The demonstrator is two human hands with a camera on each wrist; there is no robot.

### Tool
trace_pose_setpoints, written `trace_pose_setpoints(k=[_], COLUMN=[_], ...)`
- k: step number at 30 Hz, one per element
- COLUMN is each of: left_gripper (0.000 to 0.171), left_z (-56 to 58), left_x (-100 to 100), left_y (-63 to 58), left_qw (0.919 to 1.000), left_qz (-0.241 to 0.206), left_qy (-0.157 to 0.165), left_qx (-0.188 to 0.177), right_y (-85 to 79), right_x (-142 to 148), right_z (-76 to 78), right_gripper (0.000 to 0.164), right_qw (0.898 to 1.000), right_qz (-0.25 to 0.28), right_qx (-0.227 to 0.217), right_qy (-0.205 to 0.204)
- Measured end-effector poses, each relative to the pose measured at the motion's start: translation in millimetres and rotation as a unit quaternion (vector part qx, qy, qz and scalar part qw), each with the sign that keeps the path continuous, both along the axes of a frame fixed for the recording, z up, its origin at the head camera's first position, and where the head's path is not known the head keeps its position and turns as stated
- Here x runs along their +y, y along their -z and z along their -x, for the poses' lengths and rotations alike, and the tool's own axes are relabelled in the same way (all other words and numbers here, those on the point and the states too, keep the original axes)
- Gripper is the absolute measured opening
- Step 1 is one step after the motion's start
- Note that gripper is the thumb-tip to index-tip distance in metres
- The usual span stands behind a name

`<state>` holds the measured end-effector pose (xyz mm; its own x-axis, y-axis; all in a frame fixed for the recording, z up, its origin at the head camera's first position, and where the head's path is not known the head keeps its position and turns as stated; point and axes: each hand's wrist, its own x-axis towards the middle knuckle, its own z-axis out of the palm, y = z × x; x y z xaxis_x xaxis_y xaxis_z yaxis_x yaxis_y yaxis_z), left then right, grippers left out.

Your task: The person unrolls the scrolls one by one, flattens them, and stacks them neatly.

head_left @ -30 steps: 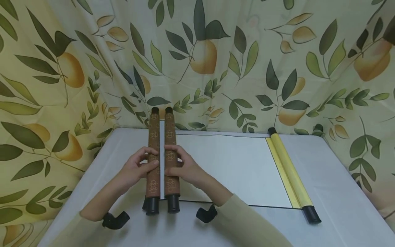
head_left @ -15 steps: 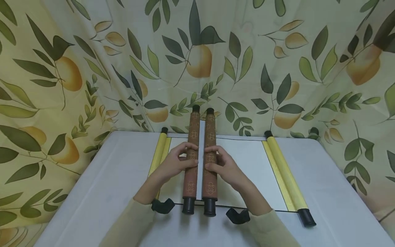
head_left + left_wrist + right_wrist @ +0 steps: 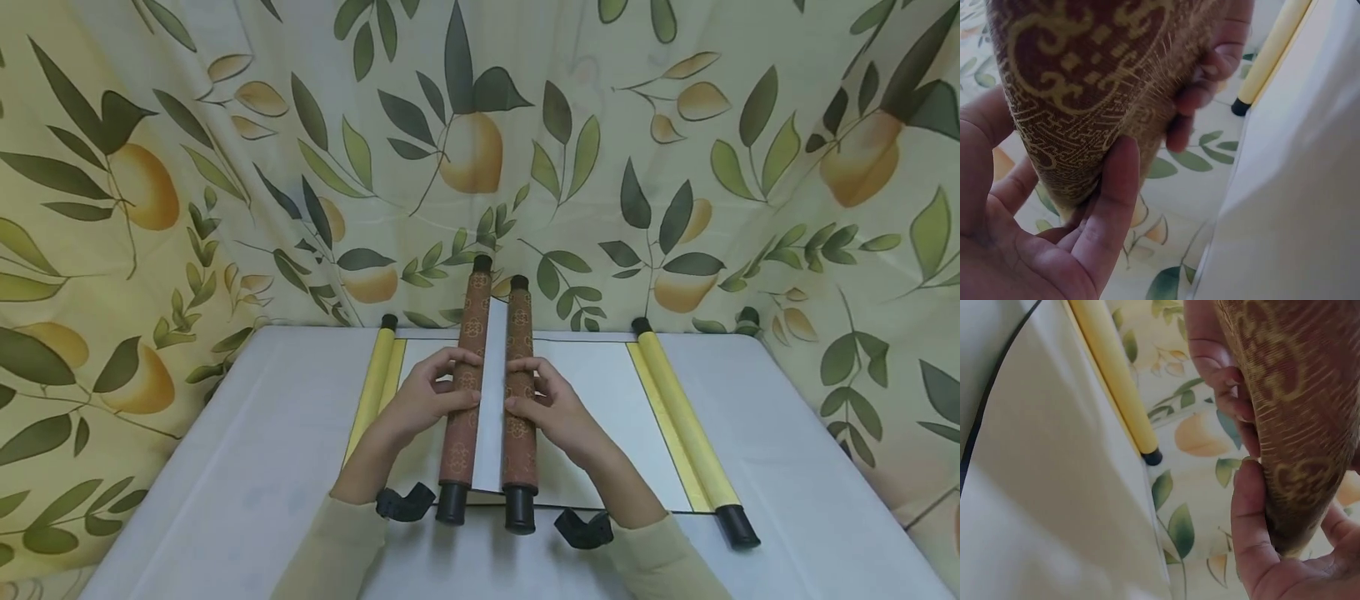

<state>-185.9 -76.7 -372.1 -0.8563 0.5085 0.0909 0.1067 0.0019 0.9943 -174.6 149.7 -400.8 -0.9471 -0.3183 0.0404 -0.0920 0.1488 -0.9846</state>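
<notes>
A brown patterned scroll (image 3: 471, 317) with black end knobs is held upright-lengthwise over the table, its two rollers slightly apart. Between them shows a narrow strip of white paper (image 3: 491, 425). My left hand (image 3: 427, 398) grips the left roller, thumb and fingers on its inner side; the left wrist view shows the gold-patterned cloth (image 3: 1085, 69) close up. The right roller (image 3: 520, 333) is gripped by my right hand (image 3: 561, 414) in the same way. Beneath lies a yellow-edged scroll, unrolled, with a white sheet (image 3: 592, 425) between its yellow rollers.
The yellow scroll's left roller (image 3: 369, 375) and right roller (image 3: 686, 417) lie on the white-covered table (image 3: 277, 433). A curtain (image 3: 480, 150) printed with fruit and leaves hangs behind. Black wrist mounts (image 3: 405, 502) sit near both sleeves.
Both hands have carried the brown scroll rightward from the yellow scroll's left end to over its middle. Since half a second ago the brown rollers have parted, widening the white strip.
</notes>
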Motion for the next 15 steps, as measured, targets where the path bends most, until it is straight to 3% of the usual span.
trace_pose_setpoints(k=[15], left_gripper=[0.039], left_z=[-3.8], left_x=[-1.4], left_y=[-10.3], left_qw=[0.9997], left_qz=[-0.010], left_qy=[0.003], left_qx=[0.022], right_y=[-3.7], right_x=[5.0], right_z=[0.9], right_gripper=[0.042], right_qw=[1.000], right_qz=[-0.011], right_qx=[0.014], right_qy=[0.008])
